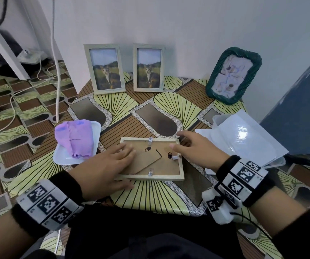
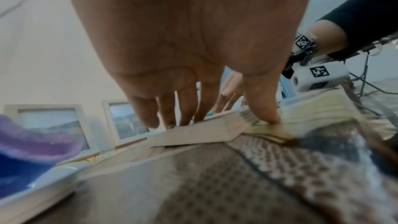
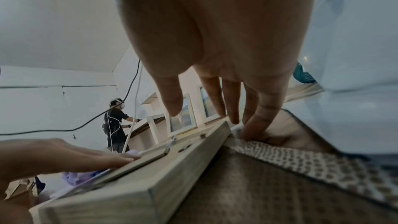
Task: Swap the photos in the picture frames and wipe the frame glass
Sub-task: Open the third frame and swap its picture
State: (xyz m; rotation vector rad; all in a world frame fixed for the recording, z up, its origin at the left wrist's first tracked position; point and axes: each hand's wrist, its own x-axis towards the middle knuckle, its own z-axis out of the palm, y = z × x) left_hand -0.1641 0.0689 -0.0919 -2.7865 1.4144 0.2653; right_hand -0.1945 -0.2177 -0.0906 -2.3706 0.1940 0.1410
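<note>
A light wooden picture frame [image 1: 169, 178] lies face down in front of me, its brown backing board and small metal clips showing. My left hand [image 1: 113, 161] rests flat on the left part of the backing, fingers straight, thumb on the table at the frame's near edge [image 2: 193, 135]. My right hand [image 1: 189, 146] hovers over the frame's right end with fingers spread; its little finger touches the table beside the frame [image 3: 193, 156]. Two matching frames with cat photos [image 1: 105, 69] [image 1: 148, 67] stand against the wall. A purple cloth [image 1: 75, 139] lies on a white tray [image 1: 60, 157].
A dark green frame [image 1: 233, 74] leans on the wall at the back right. White plastic sheets and a clear container [image 1: 243, 139] lie at the right. Cables [image 1: 55, 62] hang at the left. In the right wrist view a person [image 3: 115, 123] stands at another table far off.
</note>
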